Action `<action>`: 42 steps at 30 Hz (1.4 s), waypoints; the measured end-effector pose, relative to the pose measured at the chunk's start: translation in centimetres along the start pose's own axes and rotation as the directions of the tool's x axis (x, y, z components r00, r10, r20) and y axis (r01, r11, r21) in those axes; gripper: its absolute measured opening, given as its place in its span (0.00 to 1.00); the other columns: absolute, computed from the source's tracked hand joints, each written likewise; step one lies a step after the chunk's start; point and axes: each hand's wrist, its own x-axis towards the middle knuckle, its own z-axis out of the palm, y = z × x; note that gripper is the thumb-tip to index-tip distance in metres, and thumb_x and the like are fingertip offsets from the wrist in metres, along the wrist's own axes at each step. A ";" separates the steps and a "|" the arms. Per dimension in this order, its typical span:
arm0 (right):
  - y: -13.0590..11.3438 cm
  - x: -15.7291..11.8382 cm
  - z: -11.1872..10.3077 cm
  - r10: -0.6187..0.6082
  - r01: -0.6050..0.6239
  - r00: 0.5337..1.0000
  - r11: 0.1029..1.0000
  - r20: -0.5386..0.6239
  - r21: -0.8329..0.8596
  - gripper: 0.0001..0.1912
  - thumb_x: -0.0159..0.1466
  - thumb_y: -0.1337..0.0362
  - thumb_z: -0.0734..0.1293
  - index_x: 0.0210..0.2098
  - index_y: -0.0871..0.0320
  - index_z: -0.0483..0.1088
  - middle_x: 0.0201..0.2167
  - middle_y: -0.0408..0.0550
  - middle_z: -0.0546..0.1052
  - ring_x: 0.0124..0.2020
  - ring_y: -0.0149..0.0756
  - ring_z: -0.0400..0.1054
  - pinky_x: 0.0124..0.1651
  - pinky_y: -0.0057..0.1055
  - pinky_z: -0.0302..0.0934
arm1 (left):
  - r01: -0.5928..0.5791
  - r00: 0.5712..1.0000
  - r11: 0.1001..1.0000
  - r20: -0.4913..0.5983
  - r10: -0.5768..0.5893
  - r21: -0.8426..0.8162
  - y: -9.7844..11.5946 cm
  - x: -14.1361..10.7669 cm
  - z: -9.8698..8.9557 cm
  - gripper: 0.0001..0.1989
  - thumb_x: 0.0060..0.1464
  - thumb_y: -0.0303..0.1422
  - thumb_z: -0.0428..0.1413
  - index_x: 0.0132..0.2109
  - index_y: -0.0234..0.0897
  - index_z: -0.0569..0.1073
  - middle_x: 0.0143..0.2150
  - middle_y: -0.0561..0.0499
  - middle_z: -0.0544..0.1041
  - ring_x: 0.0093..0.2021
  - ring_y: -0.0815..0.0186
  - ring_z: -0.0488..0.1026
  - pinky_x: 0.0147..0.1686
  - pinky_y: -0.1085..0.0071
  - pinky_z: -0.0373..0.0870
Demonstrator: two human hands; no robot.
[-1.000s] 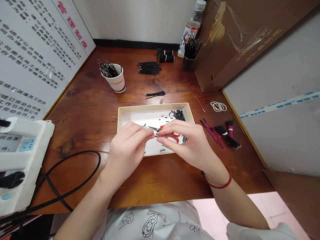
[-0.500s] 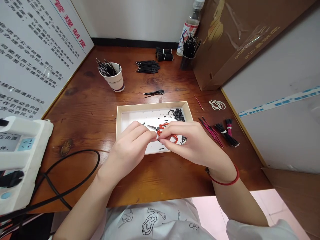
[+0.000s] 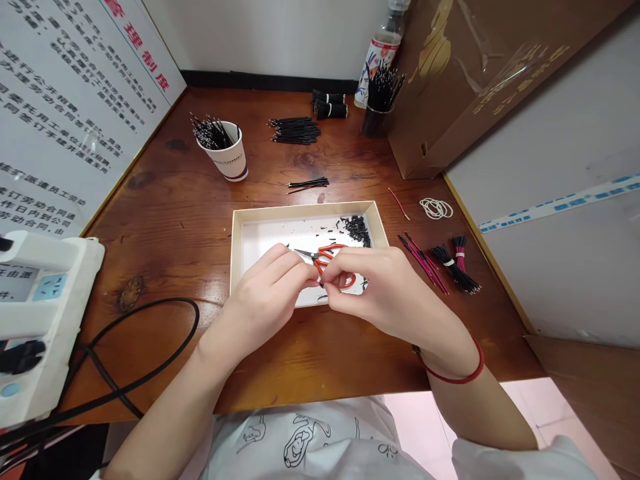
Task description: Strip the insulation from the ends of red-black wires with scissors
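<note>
My left hand [image 3: 265, 290] is over the front of a shallow cardboard tray [image 3: 305, 208], its thumb and forefinger pinched together on a thin black wire, mostly hidden by the fingers. Close beside it, my right hand [image 3: 373, 277] is also in a pinch; a tiny dark bit shows at the fingertips, too small to name. Partly behind my right hand, red-handled scissors [image 3: 327, 249] lie in the tray with their blades to the left. Small black scraps [image 3: 356, 228] are heaped in the tray's right end, and others are scattered across its white floor.
Beyond the tray lie loose black wires [image 3: 307, 183], a larger pile [image 3: 294, 131] and tied bundles [image 3: 330, 109]. A paper cup [image 3: 231, 161] and a dark cup [image 3: 376, 123] hold wires. Rubber bands [image 3: 436, 209] and pink wires [image 3: 425, 263] are right; a power strip [image 3: 65, 320] is left.
My fingertips have moved slightly apart, the right hand shifting a little to the right with its fingers more curled. The scissors and the tray remain in place.
</note>
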 end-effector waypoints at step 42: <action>1.8 0.5 1.2 0.073 -0.187 0.980 0.656 0.186 0.731 0.06 0.65 0.62 0.69 0.34 0.59 0.75 0.32 0.44 0.77 0.34 0.29 0.71 0.41 0.29 0.67 | 0.118 0.973 0.975 -0.175 -0.152 -0.187 0.3 0.0 -0.5 0.11 0.57 0.16 0.56 0.37 0.37 0.75 0.32 0.53 0.78 0.34 0.69 0.72 0.34 0.71 0.70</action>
